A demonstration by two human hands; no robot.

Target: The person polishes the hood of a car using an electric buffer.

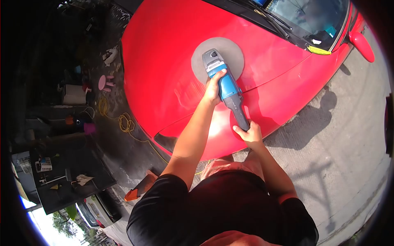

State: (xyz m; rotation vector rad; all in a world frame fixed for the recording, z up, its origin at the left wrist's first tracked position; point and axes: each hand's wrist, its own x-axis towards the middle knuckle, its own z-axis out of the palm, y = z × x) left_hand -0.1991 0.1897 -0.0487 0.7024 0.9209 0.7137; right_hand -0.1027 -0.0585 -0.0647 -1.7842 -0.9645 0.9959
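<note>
A blue and grey power polisher [230, 88] lies over the red car hood [164, 53], its round grey pad [234, 51] against the paint. My left hand [214, 87] is wrapped round the blue body near the polisher's head, thumb on top. Farther back, my right hand [249, 133] grips the dark rear handle. The underside of the pad is hidden.
The windshield [308, 18] and red side mirror [362, 46] are at the upper right, with a yellow cloth [319, 50] by the glass. A yellow cord [126, 123], pink stool [106, 83] and black table [69, 176] stand left.
</note>
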